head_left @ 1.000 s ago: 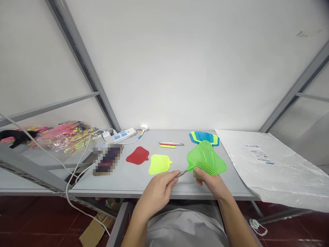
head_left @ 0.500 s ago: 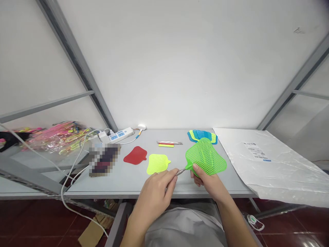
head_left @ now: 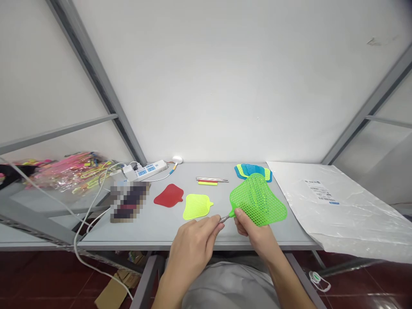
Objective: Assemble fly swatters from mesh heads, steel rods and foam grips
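Observation:
A bright green fly swatter head (head_left: 257, 199), perforated all over, is pinched near its neck by my right hand (head_left: 252, 229), thumb on top. My left hand (head_left: 198, 240) is closed around a silver metal rod (head_left: 225, 218) whose tip meets the neck of the green head. How deep the rod sits in the neck is hidden. On the table to the left lie a yellow swatter head (head_left: 197, 206) and a red one (head_left: 169, 195). Behind them are several thin metal rods with red and yellow grips (head_left: 207, 183). Blue and yellow swatter heads (head_left: 253, 171) are stacked beyond the green one.
A white plastic bag with a label (head_left: 309, 206) covers the table's right side. At the left stand a power strip (head_left: 151, 169) with cables and a pixelated dark item (head_left: 130, 201). Bagged colourful pieces (head_left: 77, 169) lie past the grey metal frame (head_left: 106, 90).
The green swatter head has come slightly down and turned a little in my right hand, its neck now closer to my left hand. Less of the rod shows between my hands.

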The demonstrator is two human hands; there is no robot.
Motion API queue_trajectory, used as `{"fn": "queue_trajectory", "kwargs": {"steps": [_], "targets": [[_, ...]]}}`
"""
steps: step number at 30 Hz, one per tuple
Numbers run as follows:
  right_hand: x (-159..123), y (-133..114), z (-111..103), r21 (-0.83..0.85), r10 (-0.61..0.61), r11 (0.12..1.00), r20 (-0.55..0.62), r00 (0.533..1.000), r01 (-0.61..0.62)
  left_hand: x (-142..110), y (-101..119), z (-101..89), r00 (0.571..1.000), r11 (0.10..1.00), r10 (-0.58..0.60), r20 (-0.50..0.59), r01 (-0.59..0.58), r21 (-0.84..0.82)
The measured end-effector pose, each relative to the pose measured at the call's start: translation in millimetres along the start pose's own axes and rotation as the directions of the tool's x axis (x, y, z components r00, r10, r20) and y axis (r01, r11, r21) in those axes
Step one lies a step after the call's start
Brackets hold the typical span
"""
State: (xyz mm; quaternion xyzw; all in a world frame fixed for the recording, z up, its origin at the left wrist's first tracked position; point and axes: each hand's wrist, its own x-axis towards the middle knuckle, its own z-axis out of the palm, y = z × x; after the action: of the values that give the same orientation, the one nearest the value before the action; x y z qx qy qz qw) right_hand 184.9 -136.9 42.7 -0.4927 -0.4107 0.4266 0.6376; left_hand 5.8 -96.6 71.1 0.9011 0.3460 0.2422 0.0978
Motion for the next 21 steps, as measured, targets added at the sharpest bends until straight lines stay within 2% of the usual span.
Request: {"fn": "queue_trajectory", "kwargs": {"steps": [4, 9, 11, 15, 18, 21], "targets": [[1.9, -0.9, 3.0, 0.01, 0.017, 1.0, -0.002, 1.0, -0.017, 3.9, -2.2, -2.0, 0.999, 0.999, -0.038, 0.004, 0.038, -0.014], [0.9, 7.0, 12.4, -0.156, -0.022, 0.987, 0.015, 1.0, 0.024, 8.3, 0.4, -7.8, 0.998, 0.995, -0.053, 0.045, 0.056, -0.08], [1.3, 14.3, 17.4, -0.131, -0.025, 0.991, 0.02, 0.999, 0.027, 9.2, 5.8, -5.6, 0.997, 0.992, -0.03, 0.065, 0.038, -0.117], [2.8, 22.4, 22.1, -0.05, -0.056, 0.997, -0.052, 0.997, 0.054, 10.9, 13.9, 1.4, 0.996, 0.984, -0.044, 0.08, 0.057, -0.167], [2.7, 19.3, 20.2, -0.069, -0.121, 0.991, -0.072, 0.99, 0.116, 11.1, 10.8, -0.1, 0.991, 0.986, -0.069, 0.112, 0.085, -0.144], [3.3, 14.0, 13.7, -0.107, -0.132, 0.987, -0.096, 0.987, 0.122, 9.5, 2.5, -8.2, 0.986, 0.99, -0.069, 0.154, 0.087, -0.114]]}}
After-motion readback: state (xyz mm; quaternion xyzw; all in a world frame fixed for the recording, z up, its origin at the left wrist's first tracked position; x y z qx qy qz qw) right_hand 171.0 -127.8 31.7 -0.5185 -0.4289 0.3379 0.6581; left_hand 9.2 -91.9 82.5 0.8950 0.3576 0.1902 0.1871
